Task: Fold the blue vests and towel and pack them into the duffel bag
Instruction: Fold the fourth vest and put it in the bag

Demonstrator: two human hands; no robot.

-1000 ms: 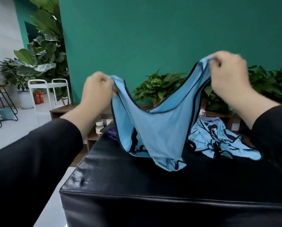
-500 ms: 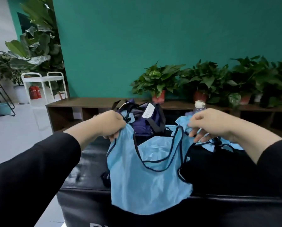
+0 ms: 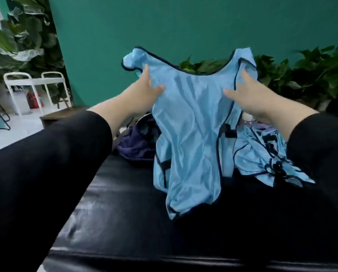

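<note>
The head view is showing the blue vest (image 3: 191,122) going up again: half a second back it was lying draped over the near edge of the black table (image 3: 125,222), and now the person is lifting it in the air above that table, with only its crumpled hem trailing on the top. The left hand (image 3: 144,91) is pinching the fabric under one shoulder strap, thumb in front and fingers mostly hidden behind; the right hand (image 3: 248,95) is gripping under the other strap the same way. So the spreading is being redone, I would say, and the folding proper is not yet begun. A heap of other blue vests (image 3: 266,160) is lying on the table's far right, just beside the hanging one. The purple duffel bag (image 3: 138,142) is sitting at the table's far edge, left of the held vest, and is partly hidden by it. I cannot make out the towel.
</note>
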